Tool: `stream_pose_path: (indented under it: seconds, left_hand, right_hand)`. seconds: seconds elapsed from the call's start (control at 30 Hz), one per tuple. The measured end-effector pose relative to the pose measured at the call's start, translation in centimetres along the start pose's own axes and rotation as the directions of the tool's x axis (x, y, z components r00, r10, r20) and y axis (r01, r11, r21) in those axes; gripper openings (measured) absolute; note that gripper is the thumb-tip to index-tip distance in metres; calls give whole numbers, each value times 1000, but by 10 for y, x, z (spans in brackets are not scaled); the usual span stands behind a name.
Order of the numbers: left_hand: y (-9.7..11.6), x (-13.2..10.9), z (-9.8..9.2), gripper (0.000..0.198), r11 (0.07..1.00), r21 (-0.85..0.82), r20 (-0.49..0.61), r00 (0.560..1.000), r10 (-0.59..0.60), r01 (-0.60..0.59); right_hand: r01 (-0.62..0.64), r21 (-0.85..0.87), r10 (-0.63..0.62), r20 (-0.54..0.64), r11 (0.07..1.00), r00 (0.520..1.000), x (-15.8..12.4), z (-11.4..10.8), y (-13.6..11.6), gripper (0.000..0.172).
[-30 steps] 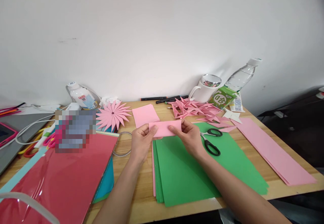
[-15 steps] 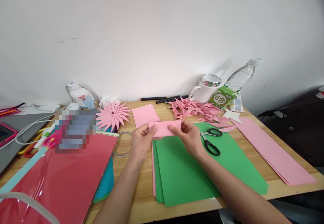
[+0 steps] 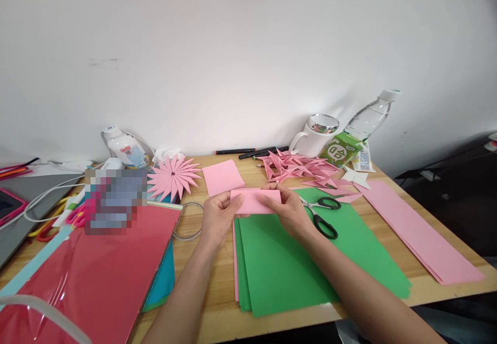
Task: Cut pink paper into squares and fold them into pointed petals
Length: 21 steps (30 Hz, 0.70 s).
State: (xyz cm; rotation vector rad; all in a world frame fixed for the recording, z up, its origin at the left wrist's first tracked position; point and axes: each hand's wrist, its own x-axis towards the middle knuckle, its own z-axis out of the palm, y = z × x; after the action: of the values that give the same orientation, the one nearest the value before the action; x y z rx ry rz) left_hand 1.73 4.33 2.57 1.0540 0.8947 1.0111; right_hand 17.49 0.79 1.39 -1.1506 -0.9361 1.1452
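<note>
A folded pink paper rectangle point(image 3: 254, 205) is stretched between my hands, over the far left part of the green paper stack point(image 3: 310, 261). My left hand point(image 3: 220, 213) pinches its left end, thumb on the front and fingers behind. At the other end, my right hand point(image 3: 292, 210) grips it the same way, its thumb pressed flat on the face. Just behind lies a stack of pink paper squares point(image 3: 224, 175). Black-handled scissors point(image 3: 325, 214) rest on the green sheets, right of my right hand, their blades partly hidden by it.
A pink pointed paper rosette point(image 3: 173, 176) stands at the left, folded pink paper pieces point(image 3: 297, 167) lie heaped at the back. A white mug point(image 3: 313, 137), a green box point(image 3: 341, 148) and a water bottle point(image 3: 370, 118) are behind. Pink strips point(image 3: 423, 232) lie right, a red folder point(image 3: 97, 266) left.
The folded pink paper has come slightly lower and to the right with both hands. My thumbs now lie further in over its face.
</note>
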Motion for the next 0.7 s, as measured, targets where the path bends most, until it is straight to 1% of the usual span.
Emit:
stream_pose_path:
  seconds: [0.17, 0.27, 0.5, 0.7]
  left_hand:
    - [-1, 0, -1, 35, 1000, 2, 0, 1000, -8, 8]
    - [-1, 0, -1, 35, 1000, -4, -3, 1000, -14, 14]
    - [-2, 1, -1, 34, 1000, -9, 5, 1000, -6, 7]
    - [-1, 1, -1, 35, 1000, -11, 7, 1000, -8, 8]
  right_hand:
    - [-56, 8, 56, 16, 998, 998, 1, 0, 1, 38]
    - [-61, 23, 61, 0, 998, 998, 2, 1, 2, 35]
    - [-65, 62, 65, 3, 996, 998, 2, 0, 5, 29]
    - [-58, 68, 58, 0, 996, 998, 2, 0, 5, 29]
